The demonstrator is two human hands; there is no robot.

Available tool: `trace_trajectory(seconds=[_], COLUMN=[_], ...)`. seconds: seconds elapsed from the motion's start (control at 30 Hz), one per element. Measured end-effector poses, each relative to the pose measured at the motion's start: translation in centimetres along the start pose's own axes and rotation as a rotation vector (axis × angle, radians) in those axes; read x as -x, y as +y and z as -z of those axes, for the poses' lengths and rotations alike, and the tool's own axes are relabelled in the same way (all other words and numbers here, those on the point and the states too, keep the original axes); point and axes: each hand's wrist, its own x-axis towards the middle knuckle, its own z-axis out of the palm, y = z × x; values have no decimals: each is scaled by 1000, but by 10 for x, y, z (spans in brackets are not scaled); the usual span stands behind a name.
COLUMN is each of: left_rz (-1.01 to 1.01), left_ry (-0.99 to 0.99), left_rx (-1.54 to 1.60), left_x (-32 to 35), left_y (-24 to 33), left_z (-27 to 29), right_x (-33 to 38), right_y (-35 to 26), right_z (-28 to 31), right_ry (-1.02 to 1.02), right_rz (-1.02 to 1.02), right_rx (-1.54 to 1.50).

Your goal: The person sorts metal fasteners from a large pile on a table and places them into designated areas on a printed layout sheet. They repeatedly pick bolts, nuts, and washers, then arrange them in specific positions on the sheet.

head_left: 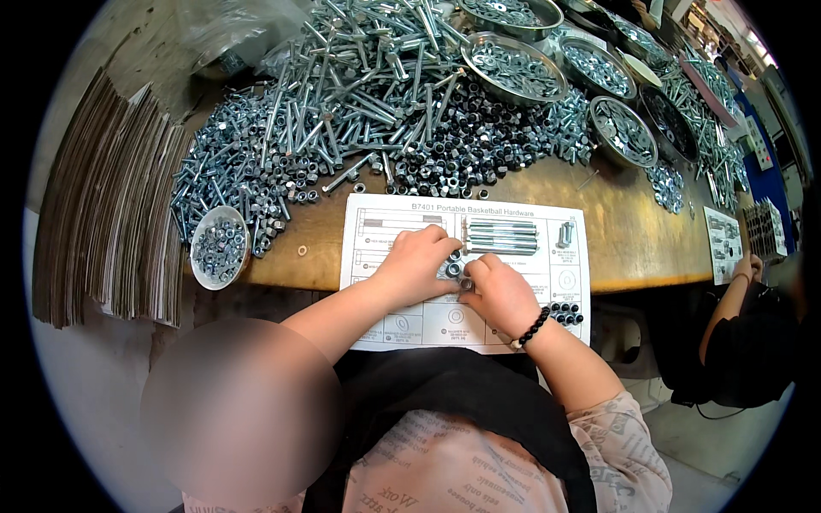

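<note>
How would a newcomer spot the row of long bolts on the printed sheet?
Find the table, then the white sheet at its near edge. On the sheet's upper part, beyond the right hand, lies the row of long bolts. They lie neatly side by side, unlike the jumbled heap behind, and look longer than the small bolts to their right.

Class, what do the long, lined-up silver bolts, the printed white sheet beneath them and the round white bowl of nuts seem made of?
Long silver bolts: metal, perhaps plated steel; bright glints.
Printed white sheet: paper or card; thin, flat, matte.
Round white bowl: likely plastic; smooth, pale, without metallic shine.
</note>
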Motion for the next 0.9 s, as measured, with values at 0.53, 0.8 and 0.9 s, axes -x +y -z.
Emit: trace_trajectory(seconds=[0.53, 0.8, 0.9], left_rz=[-23, -129, -78], left_ry=[37, 114, 247], left_rx=[142, 97, 62], left_x=[17, 20, 31], left_y=[-8, -14, -23], left_z=[-6, -6, 10], right_x=[-10, -11, -12], right_y=[0, -1, -1], right_z=[-2, -2, 7], right_ry=[13, 38, 82], right_rz=[-9, 8, -1], right_rx=[-37, -36, -51])
